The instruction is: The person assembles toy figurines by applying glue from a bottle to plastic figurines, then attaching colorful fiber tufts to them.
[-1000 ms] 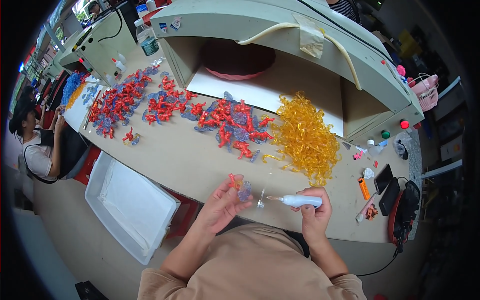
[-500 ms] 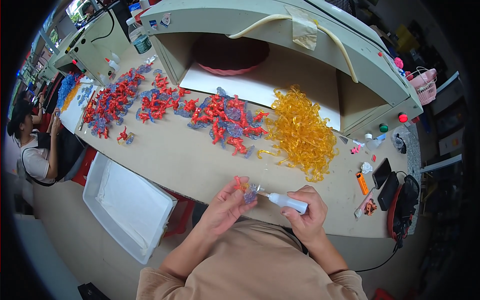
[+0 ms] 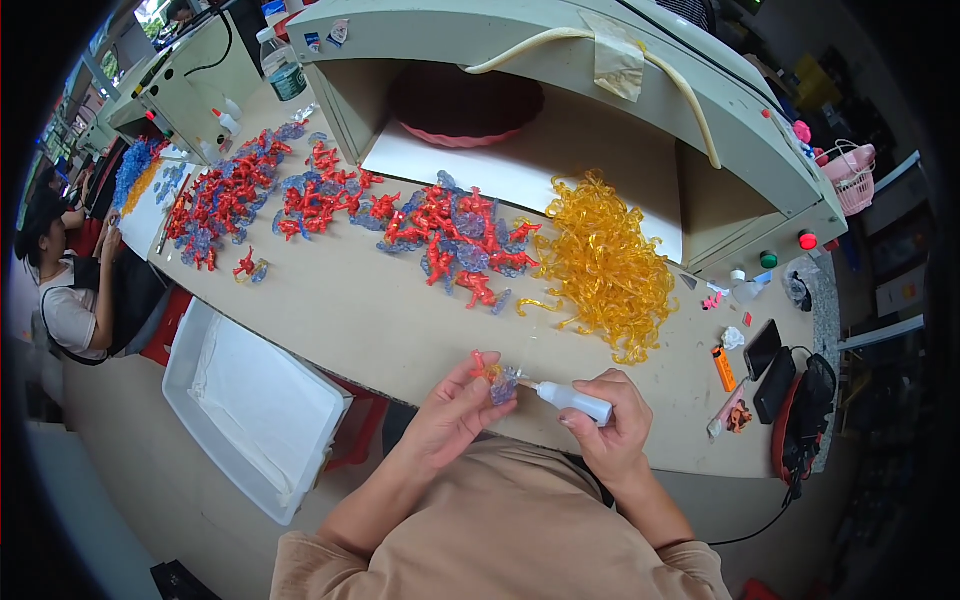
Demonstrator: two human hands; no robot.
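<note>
Now I see the left hand (image 3: 450,415), fingers pinched around 1 red-and-violet figure (image 3: 503,387), near the worktop's (image 3: 390,320) front edge. The right hand's (image 3: 618,425) fingers wrap a white bottle (image 3: 576,402), tip at the figure. Bare surface extends ahead to the yellow heap (image 3: 605,270) and red-violet pile (image 3: 440,232).

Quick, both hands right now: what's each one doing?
Left hand: closed on a red, yellow and purple figure.
Right hand: closed around a white squeeze bottle.
</note>
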